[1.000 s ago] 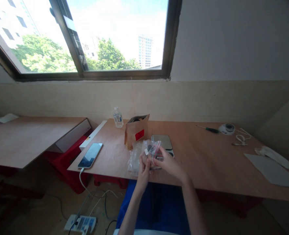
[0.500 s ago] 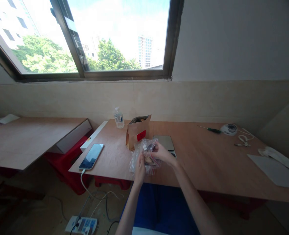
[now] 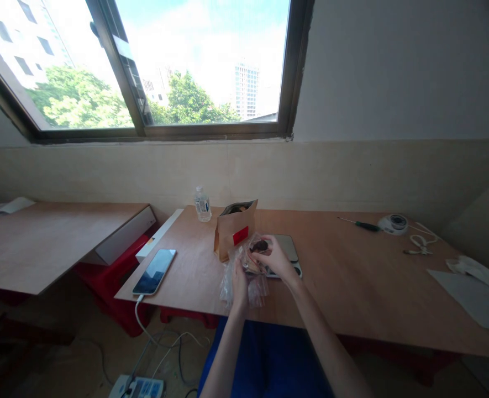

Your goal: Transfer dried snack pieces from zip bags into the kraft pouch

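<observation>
My left hand [image 3: 240,279] is closed on a clear plastic bag [image 3: 256,290] near the table's front edge. Light brown pieces show through the plastic. At the bag's mouth, my right hand [image 3: 274,255] pinches a small dark brown lump [image 3: 260,246], whose kind I cannot make out. Just behind stands a brown paper bag [image 3: 226,235] with a red label, its top open and some contents showing inside. A flat kitchen scale [image 3: 288,246] lies partly hidden behind my right hand.
A phone [image 3: 154,271] on a charging cable lies at the left, with a water bottle [image 3: 203,205] farther back. Toward the right are a screwdriver [image 3: 366,226], a white dome camera [image 3: 393,224], a white cable [image 3: 422,243] and a grey sheet [image 3: 468,298].
My right hand has shifted slightly and now shows a dark lump in its fingers at the plastic bag's mouth. The whole view has moved down a little in the picture.
</observation>
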Tool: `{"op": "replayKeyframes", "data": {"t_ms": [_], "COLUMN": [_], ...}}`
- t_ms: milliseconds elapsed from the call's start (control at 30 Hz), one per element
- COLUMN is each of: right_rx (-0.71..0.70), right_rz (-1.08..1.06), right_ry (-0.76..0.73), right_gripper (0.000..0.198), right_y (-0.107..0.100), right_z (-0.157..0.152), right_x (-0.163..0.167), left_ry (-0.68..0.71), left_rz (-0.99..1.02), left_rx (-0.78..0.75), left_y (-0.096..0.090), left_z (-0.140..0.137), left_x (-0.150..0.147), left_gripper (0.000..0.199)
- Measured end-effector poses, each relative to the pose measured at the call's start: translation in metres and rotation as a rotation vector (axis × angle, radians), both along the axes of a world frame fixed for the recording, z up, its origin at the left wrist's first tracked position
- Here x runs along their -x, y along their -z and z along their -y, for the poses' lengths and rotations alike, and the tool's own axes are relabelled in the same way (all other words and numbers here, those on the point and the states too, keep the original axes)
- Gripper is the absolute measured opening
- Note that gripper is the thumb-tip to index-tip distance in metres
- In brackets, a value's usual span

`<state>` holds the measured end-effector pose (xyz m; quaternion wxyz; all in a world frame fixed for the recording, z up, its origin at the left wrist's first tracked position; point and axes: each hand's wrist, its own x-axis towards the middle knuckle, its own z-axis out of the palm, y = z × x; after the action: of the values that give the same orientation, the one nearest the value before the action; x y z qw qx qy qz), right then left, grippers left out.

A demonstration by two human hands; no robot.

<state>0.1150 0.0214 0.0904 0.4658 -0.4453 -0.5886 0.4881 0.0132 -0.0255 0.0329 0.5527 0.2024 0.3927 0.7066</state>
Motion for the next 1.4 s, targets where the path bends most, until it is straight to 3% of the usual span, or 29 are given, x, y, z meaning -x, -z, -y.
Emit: {"op": "replayKeyframes", "data": {"t_ms": [100,267,467,600,767,867,1100,1200,1300,1400], "right_rx": [-0.096,-0.168,-0.42,-0.569,-0.737,-0.8,-0.81,-0.856,-0.742,-0.533], "right_rz": [0.007,0.005,-0.147,0.074,0.456,0.552,0.49,0.363,0.287,0.424], "right_ry": [-0.087,-0.089,-0.07,-0.073,-0.183,-0.223,-0.24,-0.105,-0.012,-0.183], "right_gripper": [0.028,0.028,0.031,0.028,0.015,0.023,0.025,0.022,0.02,0.019], "right_y": [-0.008,-0.036,-0.097,-0.117,-0.1,-0.086,-0.086,-0.087,-0.078,-0.056], "right_z": [0.003,-0.002,-0.047,-0.077,-0.087,-0.086,-0.078,-0.063,-0.041,-0.022], "right_x": [0.0,-0.007,0.005,0.031,0.052,0.055,0.052,0.043,0.028,0.012], "left_ry": [0.052,0.076,0.066,0.082,0.091,0.086,0.104,0.112,0.107,0.105], "left_rz": [0.079,0.23,0.272,0.258,0.224,0.232,0.257,0.278,0.275,0.273], "left_rx": [0.017,0.055,0.066,0.041,0.024,0.024,0.018,0.021,0.012,-0.008], "left_y": [-0.001,0.004,0.026,0.032,0.032,0.032,0.034,0.032,0.03,0.027], "left_z": [0.002,0.005,0.005,0.005,0.006,0.006,0.005,0.006,0.008,0.01], "left_x": [0.0,0.006,0.008,0.009,0.009,0.009,0.008,0.009,0.009,0.009], "left_gripper": [0.043,0.035,0.031,0.033,0.037,0.037,0.034,0.032,0.032,0.033]}}
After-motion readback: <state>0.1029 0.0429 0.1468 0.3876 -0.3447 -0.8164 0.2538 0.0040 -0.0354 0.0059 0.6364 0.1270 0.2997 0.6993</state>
